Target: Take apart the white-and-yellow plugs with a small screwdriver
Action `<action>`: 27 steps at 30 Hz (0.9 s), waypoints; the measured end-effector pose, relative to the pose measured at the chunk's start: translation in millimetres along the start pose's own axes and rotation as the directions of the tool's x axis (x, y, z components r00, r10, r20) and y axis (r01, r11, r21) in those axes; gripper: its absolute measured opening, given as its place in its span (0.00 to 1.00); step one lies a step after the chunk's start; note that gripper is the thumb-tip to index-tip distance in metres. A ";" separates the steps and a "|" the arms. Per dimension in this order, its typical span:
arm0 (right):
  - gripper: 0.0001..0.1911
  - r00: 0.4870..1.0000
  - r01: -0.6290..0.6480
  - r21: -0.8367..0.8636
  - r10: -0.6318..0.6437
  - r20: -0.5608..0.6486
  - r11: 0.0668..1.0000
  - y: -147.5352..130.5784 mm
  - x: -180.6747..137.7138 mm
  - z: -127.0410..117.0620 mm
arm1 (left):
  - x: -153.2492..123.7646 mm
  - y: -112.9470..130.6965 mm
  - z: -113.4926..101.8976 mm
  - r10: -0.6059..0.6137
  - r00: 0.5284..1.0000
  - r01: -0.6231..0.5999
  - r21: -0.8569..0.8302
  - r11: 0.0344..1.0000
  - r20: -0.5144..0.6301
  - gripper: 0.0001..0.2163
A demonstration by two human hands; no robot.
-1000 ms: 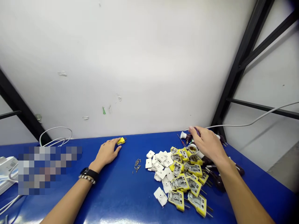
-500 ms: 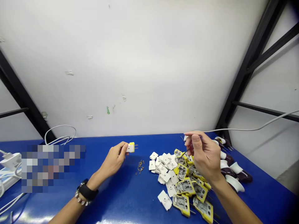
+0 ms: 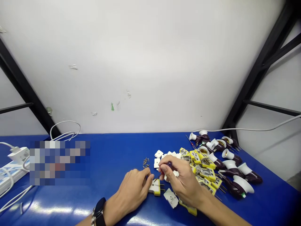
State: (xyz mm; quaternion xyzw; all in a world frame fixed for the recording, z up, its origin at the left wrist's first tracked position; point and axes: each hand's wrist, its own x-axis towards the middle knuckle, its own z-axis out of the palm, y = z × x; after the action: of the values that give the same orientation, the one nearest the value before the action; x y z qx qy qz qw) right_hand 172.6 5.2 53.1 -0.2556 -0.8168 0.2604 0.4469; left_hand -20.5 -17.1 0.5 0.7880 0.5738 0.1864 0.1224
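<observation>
My left hand [image 3: 136,190] is closed on a yellow and white electrical plug [image 3: 155,187], its metal prongs pointing right. In my right hand [image 3: 181,180] is a screwdriver [image 3: 162,174] with a reddish handle, mostly hidden by the fingers. The screwdriver's tip reaches the white cover of the plug, near its middle hole. Just behind the plug lie several small brass-coloured screws [image 3: 146,163]. White plug covers [image 3: 171,198] and yellow plug bodies [image 3: 207,172] are heaped beside and partly beneath my right hand.
Dark lamp holders with white rims [image 3: 232,168] lie at the right, near another screwdriver [image 3: 191,142]. A power strip [image 3: 7,182] with white cables stands at far left, beside a pixelated patch. A white wall [image 3: 145,62] and black frame posts [image 3: 256,69] bound the blue table [image 3: 105,157].
My left hand has brought the plug right and nearer to me. My right hand has moved left and down with the screwdriver, whose tip now meets the plug. The view has shifted slightly.
</observation>
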 end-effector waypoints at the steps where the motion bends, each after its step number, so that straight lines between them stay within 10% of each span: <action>1: 0.12 1.000 0.004 -0.020 -0.004 0.006 1.000 0.3 -0.3 1.0 | 0.5 -1.0 -1.0 0.011 1.000 -0.011 -0.003 1.000 -0.010 0.14; 13: 0.11 0.991 0.005 -0.038 0.001 0.135 0.999 3.7 0.8 14.2 | -3.0 -6.6 -5.4 0.362 0.909 -0.411 -0.302 0.860 -0.207 0.10; 27: 0.15 0.847 -0.126 -0.033 0.125 0.517 0.991 -7.6 31.2 -9.1 | 2.4 -11.3 0.4 0.340 0.915 -0.400 -0.362 0.842 -0.219 0.11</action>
State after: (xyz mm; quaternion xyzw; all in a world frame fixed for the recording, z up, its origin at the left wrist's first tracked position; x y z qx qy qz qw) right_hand 164.4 21.7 81.0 -0.2285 -0.8880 0.3492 0.1934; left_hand -29.5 -11.3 -4.1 0.8262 0.3679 0.3770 0.1997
